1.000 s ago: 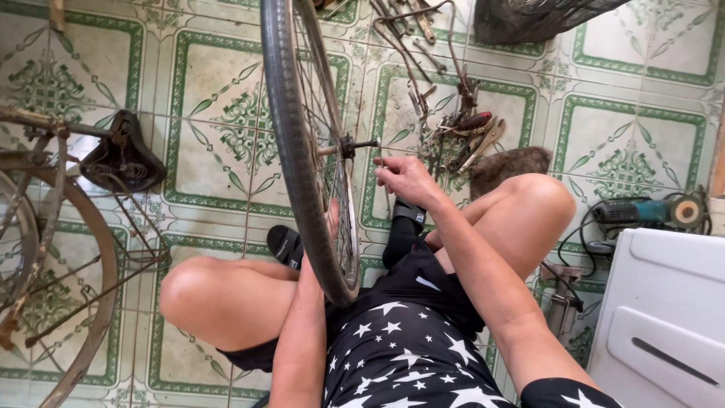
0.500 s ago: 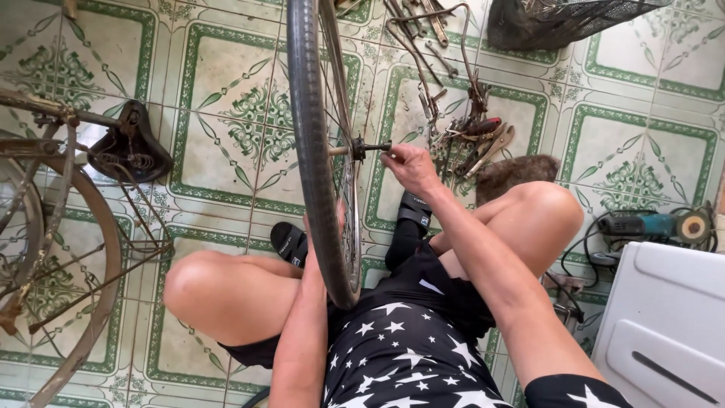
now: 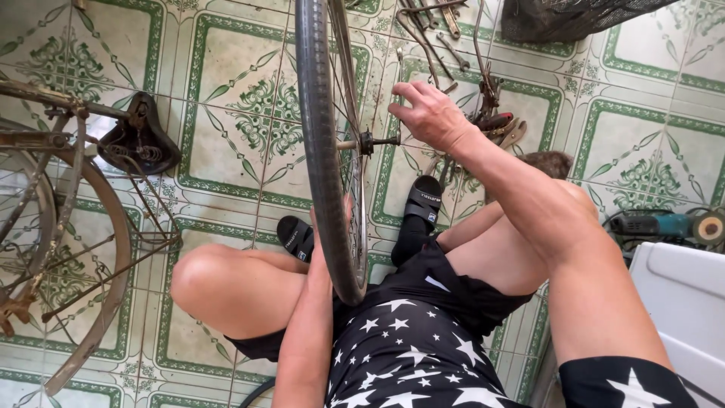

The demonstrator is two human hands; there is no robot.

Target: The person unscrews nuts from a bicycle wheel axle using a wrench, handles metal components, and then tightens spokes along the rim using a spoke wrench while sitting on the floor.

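A bicycle wheel [image 3: 321, 151] with a black tyre stands upright between my knees, edge-on to me. Its axle [image 3: 374, 141] sticks out to the right from the hub. My right hand [image 3: 427, 113] hovers just above and right of the axle end, fingers loosely spread near the spokes, holding nothing. My left forearm reaches up to the wheel's lower left side. My left hand [image 3: 346, 210] is mostly hidden behind the tyre and seems to grip the rim there.
A rusty bicycle frame with a black saddle [image 3: 140, 140] and mudguard [image 3: 98, 302] lies at left. Loose tools [image 3: 491, 121] are scattered beyond my right hand. An angle grinder [image 3: 664, 224] and a white box [image 3: 680, 302] sit at right. Patterned green floor tiles lie underneath.
My right hand has come off the axle end and lifted slightly up and right, fingers opening. The view has shifted closer to the wheel; the left arm stays at the rim.
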